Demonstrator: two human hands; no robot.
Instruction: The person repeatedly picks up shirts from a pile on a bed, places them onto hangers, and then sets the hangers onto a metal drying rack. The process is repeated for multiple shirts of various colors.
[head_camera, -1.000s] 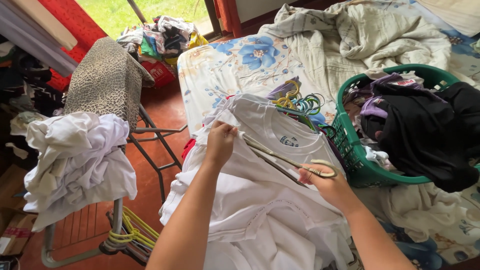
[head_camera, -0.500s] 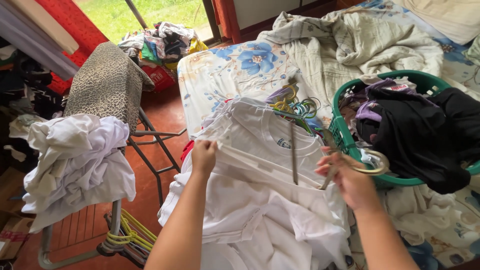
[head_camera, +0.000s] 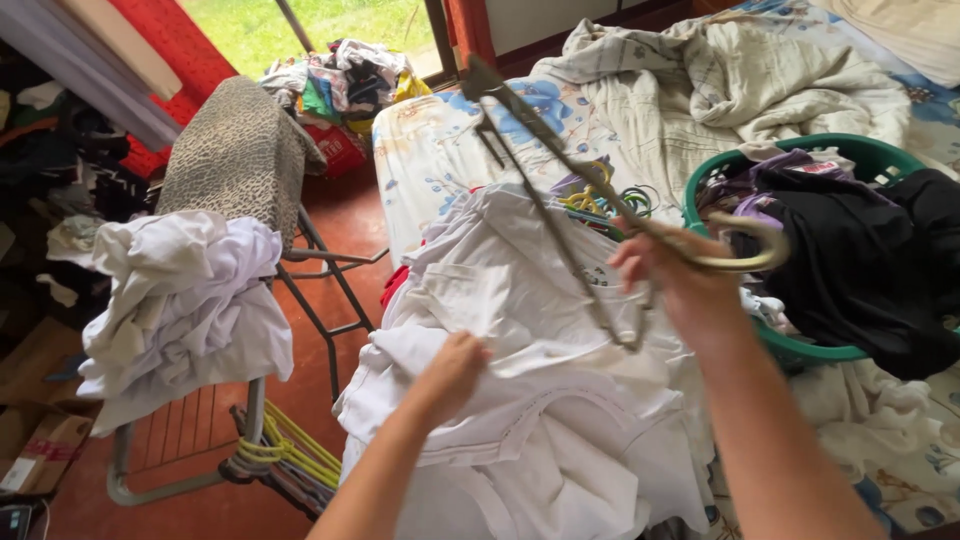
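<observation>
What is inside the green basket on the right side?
The green basket holds a heap of clothes: a large black garment on top and purple fabric at its left. Anything deeper is covered.

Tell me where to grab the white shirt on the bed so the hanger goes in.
Grip the white shirt near its top edge, from the near side: it lies flat with that end away from the left hand. The right hand holds the hanger lifted above it.

A heap of shirts (head_camera: 520, 330) lies on the bed (head_camera: 440, 150), basket (head_camera: 860, 155) to its right, chair (head_camera: 240, 150) left.
</observation>
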